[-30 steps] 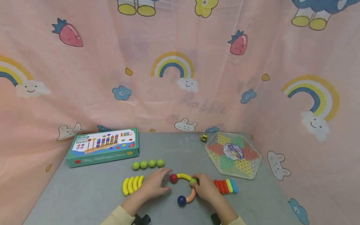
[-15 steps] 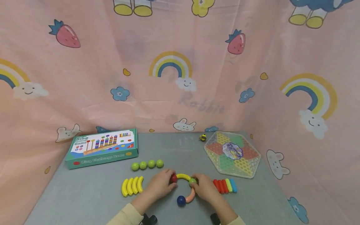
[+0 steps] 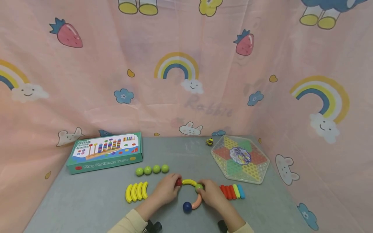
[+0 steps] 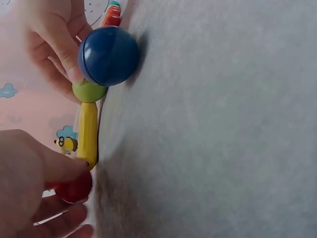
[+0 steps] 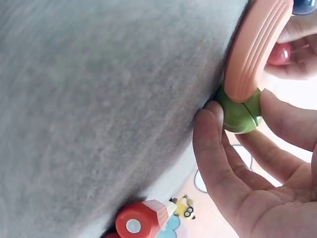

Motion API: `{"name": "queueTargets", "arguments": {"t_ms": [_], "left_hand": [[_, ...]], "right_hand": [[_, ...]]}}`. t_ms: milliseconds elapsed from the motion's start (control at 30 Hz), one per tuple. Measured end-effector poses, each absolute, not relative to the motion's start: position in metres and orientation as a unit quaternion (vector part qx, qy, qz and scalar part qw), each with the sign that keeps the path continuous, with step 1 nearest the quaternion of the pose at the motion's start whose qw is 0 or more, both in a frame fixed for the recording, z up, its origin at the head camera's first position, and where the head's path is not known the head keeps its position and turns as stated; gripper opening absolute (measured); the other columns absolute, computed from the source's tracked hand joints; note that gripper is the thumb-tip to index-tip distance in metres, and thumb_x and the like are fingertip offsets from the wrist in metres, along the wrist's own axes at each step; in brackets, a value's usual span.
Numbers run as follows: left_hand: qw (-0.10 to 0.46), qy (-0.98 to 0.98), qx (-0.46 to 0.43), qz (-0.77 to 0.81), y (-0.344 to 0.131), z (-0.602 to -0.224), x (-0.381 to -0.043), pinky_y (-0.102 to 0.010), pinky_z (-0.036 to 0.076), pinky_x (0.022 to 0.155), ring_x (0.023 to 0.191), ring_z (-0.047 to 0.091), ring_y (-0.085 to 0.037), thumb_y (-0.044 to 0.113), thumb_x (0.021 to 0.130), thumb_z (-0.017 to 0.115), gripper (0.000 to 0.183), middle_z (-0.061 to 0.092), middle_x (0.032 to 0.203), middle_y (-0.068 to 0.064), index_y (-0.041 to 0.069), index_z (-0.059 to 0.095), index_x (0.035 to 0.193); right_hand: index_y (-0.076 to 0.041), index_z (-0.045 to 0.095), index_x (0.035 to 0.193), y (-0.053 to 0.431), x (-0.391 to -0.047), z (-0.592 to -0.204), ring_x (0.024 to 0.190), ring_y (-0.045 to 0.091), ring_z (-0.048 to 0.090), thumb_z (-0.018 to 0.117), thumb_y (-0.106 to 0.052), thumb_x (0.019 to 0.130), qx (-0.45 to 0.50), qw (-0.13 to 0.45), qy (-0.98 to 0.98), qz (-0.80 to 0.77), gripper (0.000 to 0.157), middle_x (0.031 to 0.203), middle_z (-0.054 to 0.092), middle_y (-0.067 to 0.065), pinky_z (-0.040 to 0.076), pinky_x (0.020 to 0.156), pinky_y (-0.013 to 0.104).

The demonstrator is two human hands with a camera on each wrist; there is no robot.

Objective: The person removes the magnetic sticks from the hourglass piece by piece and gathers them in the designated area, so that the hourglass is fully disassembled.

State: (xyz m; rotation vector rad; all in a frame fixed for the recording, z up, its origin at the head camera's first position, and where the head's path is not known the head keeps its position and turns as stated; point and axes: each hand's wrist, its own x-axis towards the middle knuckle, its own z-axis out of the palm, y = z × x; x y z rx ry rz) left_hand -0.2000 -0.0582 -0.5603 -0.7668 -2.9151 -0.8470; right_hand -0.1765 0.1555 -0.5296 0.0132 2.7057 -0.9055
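Note:
My left hand [image 3: 166,188] pinches a red ball [image 4: 74,188] between thumb and fingers, at the left end of a yellow curved stick [image 3: 189,182]. At the stick's other end, my right hand [image 3: 211,193] grips a green ball [image 5: 240,116] with thumb and fingertips. From that green ball a salmon curved stick [image 3: 197,202] bends down to a dark blue ball [image 3: 187,207]. Together these pieces form an arc on the grey table, open at its lower left. In the head view the left fingers cover part of the red ball.
Several green balls [image 3: 156,168] stand in a row behind my left hand, with yellow curved sticks [image 3: 133,192] left of it. Red, yellow-green and blue sticks [image 3: 230,192] lie on the right. Farther back are a game box [image 3: 106,152], a toy bee [image 3: 209,141] and a hexagonal board [image 3: 240,159].
My left hand has moved right from beside the red ball and taken hold of it. The right hand stays on the green ball throughout.

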Motion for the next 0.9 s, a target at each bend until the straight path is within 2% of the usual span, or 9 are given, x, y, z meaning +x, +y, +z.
{"name": "queueTargets", "arguments": {"t_ms": [167, 267, 567, 900], "left_hand": [[0.076, -0.925, -0.222, -0.3, -0.064, -0.553, -0.212, -0.037, 0.053, 0.083, 0.101, 0.058, -0.02, 0.018, 0.087, 0.08, 0.034, 0.07, 0.111, -0.005, 0.01, 0.068, 0.117], [0.1, -0.924, -0.206, -0.305, -0.069, -0.548, -0.228, -0.04, 0.052, 0.085, 0.104, 0.058, -0.021, 0.019, 0.084, 0.083, 0.038, 0.072, 0.112, -0.004, 0.011, 0.069, 0.118], [0.061, -0.935, -0.183, -0.296, -0.075, -0.543, -0.257, -0.042, 0.045, 0.089, 0.107, 0.055, -0.023, 0.021, 0.083, 0.084, 0.042, 0.072, 0.118, -0.004, 0.014, 0.07, 0.123], [0.071, -0.943, -0.192, -0.263, -0.073, -0.557, -0.261, -0.046, 0.04, 0.093, 0.111, 0.056, -0.027, 0.02, 0.083, 0.084, 0.039, 0.072, 0.116, -0.007, 0.012, 0.071, 0.118]], "right_hand": [[-0.004, 0.07, 0.117, 0.156, -0.177, -0.53, 0.099, 0.023, 0.063, 0.071, -0.016, 0.094, 0.005, 0.141, 0.939, -0.314, 0.026, 0.109, 0.069, 0.008, 0.054, 0.09, 0.051], [-0.004, 0.07, 0.117, 0.156, -0.176, -0.53, 0.098, 0.022, 0.063, 0.071, -0.015, 0.094, 0.003, 0.14, 0.938, -0.316, 0.026, 0.108, 0.069, 0.009, 0.054, 0.089, 0.051], [-0.003, 0.07, 0.117, 0.156, -0.176, -0.531, 0.099, 0.023, 0.062, 0.07, -0.015, 0.094, -0.007, 0.139, 0.937, -0.32, 0.026, 0.108, 0.069, 0.009, 0.054, 0.091, 0.052], [-0.003, 0.07, 0.117, 0.157, -0.175, -0.532, 0.1, 0.024, 0.063, 0.07, -0.016, 0.094, -0.01, 0.134, 0.939, -0.318, 0.027, 0.108, 0.069, 0.009, 0.054, 0.09, 0.052]]}}
